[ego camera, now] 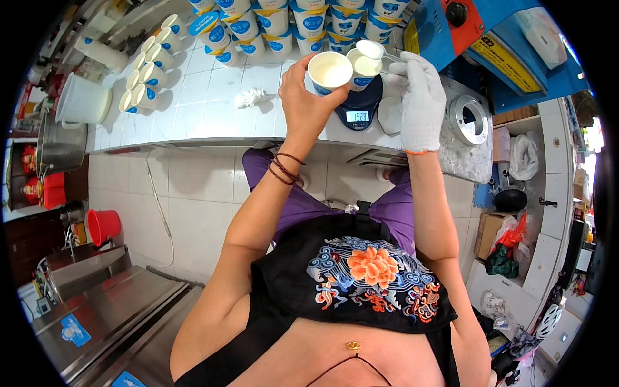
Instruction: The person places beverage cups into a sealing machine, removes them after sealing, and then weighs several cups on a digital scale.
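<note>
My left hand (308,92) is bare and grips a paper cup (330,70) with pale, creamy yogurt inside. The cup is beside a second paper cup (363,71), which stands on a dark blue digital scale (357,106) with a lit display. That second cup also holds pale, creamy yogurt. In a white knit glove, my right hand (421,96) holds a spoon (371,50) by its handle. White yogurt covers the spoon's bowl, which is over the far rim of the second cup; whether it touches is unclear.
Stacked, lidded yogurt cups (309,26) line the counter's back. Unlidded cups (150,75) stand left, near a crumpled white tissue (251,97). A blue machine (508,53) with a metal ring (469,120) below is on the right. The white tiled counter (208,109) has its edge before me.
</note>
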`<state>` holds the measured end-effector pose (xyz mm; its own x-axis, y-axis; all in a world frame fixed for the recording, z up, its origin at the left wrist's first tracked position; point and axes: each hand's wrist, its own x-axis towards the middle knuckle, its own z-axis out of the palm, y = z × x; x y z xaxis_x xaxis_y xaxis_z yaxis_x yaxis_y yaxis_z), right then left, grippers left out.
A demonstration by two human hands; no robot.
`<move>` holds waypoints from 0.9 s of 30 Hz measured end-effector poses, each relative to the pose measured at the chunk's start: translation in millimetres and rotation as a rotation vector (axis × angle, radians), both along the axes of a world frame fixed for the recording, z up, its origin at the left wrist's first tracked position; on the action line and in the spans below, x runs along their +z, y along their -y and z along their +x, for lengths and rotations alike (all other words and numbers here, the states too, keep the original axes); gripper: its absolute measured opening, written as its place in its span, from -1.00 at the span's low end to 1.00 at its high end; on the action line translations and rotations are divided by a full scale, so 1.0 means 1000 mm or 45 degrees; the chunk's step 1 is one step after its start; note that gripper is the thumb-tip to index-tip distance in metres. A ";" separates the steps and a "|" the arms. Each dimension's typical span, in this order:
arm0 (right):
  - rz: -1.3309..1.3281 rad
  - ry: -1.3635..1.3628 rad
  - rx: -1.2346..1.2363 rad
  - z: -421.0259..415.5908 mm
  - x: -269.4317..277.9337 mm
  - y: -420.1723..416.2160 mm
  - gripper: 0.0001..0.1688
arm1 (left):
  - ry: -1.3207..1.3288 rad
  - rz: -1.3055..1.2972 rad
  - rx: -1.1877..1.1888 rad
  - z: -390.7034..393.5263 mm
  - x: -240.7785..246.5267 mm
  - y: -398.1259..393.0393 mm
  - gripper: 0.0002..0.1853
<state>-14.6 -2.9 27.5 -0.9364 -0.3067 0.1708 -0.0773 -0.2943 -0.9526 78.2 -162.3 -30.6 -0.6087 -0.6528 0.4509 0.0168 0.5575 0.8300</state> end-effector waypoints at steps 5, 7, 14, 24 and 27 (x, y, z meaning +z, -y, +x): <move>0.704 -1.020 -0.072 -0.006 -0.011 -0.009 -0.76 | 0.038 -0.017 0.014 0.002 0.000 0.001 -0.22; 0.785 -1.145 -0.040 -0.007 -0.013 -0.012 -0.75 | 0.033 -0.011 0.014 0.002 -0.001 0.001 -0.22; 0.292 -0.223 -0.069 0.005 -0.002 -0.005 -0.68 | 0.034 0.000 -0.003 0.003 -0.002 0.002 -0.22; -0.556 0.839 0.011 -0.027 -0.033 -0.005 -0.68 | -0.029 0.025 -0.012 0.001 -0.004 -0.002 -0.25; -0.573 0.838 0.037 -0.029 -0.035 -0.007 -0.68 | 0.028 0.000 -0.029 0.003 -0.003 -0.002 -0.24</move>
